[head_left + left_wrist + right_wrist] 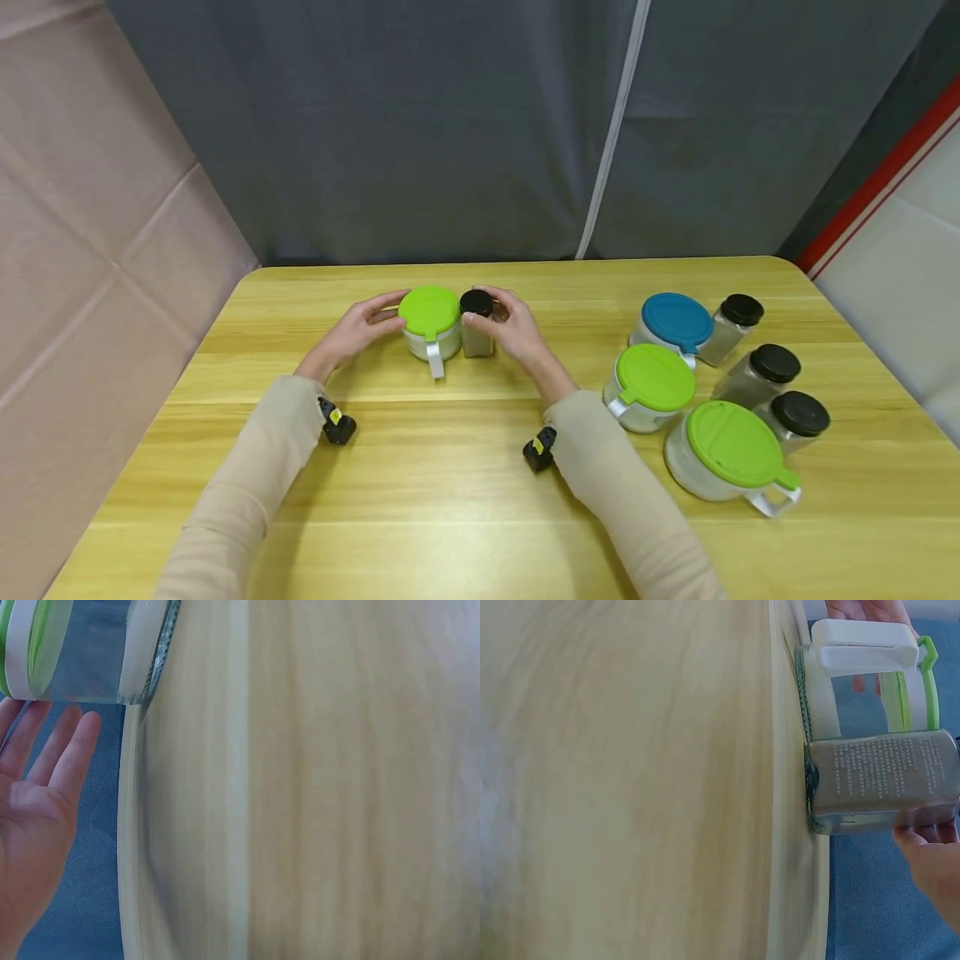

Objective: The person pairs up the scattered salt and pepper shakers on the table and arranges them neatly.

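A clear jar with a green lid and white handle (429, 312) stands upright near the back of the table, its handle toward me. My left hand (358, 331) is at its left side, fingers nearly straight and fingertips right at the lid and wall; the left wrist view shows these fingers (64, 746) extended. Close against the jar's right side is a square spice jar with a black cap (477, 342), brown inside, with printed text on its side (885, 769). My right hand (521, 333) holds it near the cap, thumb in front and fingers behind.
On the right stand a blue-lidded jar (677, 323), a smaller green-lidded jar (656, 379) and a larger green-lidded one (735, 446). Beside them are black-capped jars (738, 312), (772, 364), (799, 415). A grey curtain (420, 133) hangs behind the wooden table (420, 500).
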`<state>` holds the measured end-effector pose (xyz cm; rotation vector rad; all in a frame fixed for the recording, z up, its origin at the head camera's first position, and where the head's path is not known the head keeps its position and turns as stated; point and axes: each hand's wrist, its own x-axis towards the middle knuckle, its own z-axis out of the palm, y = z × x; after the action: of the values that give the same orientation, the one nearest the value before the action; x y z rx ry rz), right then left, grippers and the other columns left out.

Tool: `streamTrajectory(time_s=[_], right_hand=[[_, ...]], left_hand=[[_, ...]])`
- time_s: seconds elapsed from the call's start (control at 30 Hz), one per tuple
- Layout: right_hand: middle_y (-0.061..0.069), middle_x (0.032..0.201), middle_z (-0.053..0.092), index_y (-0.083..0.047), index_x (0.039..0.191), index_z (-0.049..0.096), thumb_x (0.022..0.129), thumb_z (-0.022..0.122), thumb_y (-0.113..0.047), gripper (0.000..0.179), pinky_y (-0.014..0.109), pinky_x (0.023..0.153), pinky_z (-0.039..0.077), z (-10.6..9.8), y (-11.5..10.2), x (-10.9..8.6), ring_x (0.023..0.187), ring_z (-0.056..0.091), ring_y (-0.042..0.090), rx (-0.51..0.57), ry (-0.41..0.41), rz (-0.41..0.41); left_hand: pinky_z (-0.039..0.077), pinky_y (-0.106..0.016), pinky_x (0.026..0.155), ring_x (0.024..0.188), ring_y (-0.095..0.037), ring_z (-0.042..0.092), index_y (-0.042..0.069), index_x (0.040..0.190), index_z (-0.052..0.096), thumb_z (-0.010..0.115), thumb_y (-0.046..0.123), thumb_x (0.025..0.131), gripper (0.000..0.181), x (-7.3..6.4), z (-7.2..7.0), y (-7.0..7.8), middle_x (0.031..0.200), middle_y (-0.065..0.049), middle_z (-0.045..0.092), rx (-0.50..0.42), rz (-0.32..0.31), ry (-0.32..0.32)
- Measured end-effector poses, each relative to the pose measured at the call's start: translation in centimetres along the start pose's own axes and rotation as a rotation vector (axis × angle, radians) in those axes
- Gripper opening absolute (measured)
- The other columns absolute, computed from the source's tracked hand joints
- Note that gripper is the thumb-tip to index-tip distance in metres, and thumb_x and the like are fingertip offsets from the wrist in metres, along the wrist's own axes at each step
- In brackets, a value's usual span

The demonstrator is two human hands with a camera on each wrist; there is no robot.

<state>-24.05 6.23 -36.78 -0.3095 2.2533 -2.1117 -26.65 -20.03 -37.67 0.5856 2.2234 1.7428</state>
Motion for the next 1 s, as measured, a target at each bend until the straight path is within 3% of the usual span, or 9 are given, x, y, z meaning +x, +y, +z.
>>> streamTrajectory(time_s=[0.37, 0.53, 0.63, 0.77, 1.0], right_hand=[[0.011, 0.13, 0.043, -0.006, 0.131, 0.048, 0.082, 0.068, -0.011, 0.053, 0.033, 0.093, 0.041, -0.1, -0.2, -0.1, 0.111, 0.048, 0.022, -0.014, -0.028, 0.049], [0.006, 0.139, 0.036, -0.009, 0.138, 0.038, 0.083, 0.068, -0.015, 0.063, 0.032, 0.102, 0.03, -0.6, -0.5, -0.1, 0.126, 0.035, 0.02, -0.035, -0.069, 0.049], [0.004, 0.141, 0.034, -0.008, 0.139, 0.035, 0.084, 0.067, -0.016, 0.064, 0.028, 0.106, 0.022, -1.0, -0.9, -0.2, 0.129, 0.03, 0.017, -0.04, -0.066, 0.031], [0.003, 0.141, 0.035, -0.008, 0.138, 0.035, 0.084, 0.066, -0.015, 0.063, 0.027, 0.106, 0.019, -1.4, -1.9, -0.5, 0.128, 0.032, 0.016, -0.055, -0.042, 0.019], [0.004, 0.14, 0.037, -0.007, 0.138, 0.036, 0.085, 0.066, -0.016, 0.061, 0.029, 0.106, 0.021, -2.0, -4.0, -1.1, 0.127, 0.033, 0.017, -0.105, 0.001, -0.006]], left_hand=[[0.038, -0.031, 0.096, 0.125, -0.031, 0.037, 0.002, 0.141, 0.031, 0.056, 0.011, 0.091, 0.056, -0.1, 0.2, 0.2, 0.145, -0.013, 0.029, 0.013, -0.018, -0.004], [0.032, -0.039, 0.1, 0.128, -0.031, 0.033, 0.005, 0.143, 0.029, 0.057, 0.015, 0.091, 0.06, -0.2, 0.2, 0.4, 0.144, -0.014, 0.029, 0.066, -0.009, 0.029], [0.029, -0.043, 0.102, 0.129, -0.031, 0.03, 0.002, 0.142, 0.028, 0.055, 0.012, 0.092, 0.058, -0.7, 0.5, 1.7, 0.143, -0.017, 0.031, 0.085, 0.004, 0.075], [0.027, -0.044, 0.103, 0.131, -0.031, 0.026, -0.005, 0.14, 0.028, 0.052, 0.006, 0.092, 0.054, -1.3, 1.2, 3.7, 0.142, -0.021, 0.03, 0.092, 0.044, 0.137], [0.024, -0.045, 0.104, 0.132, -0.028, 0.023, -0.007, 0.137, 0.032, 0.053, 0.002, 0.091, 0.051, -1.3, 2.1, 5.2, 0.141, -0.023, 0.03, 0.084, 0.176, 0.186]])
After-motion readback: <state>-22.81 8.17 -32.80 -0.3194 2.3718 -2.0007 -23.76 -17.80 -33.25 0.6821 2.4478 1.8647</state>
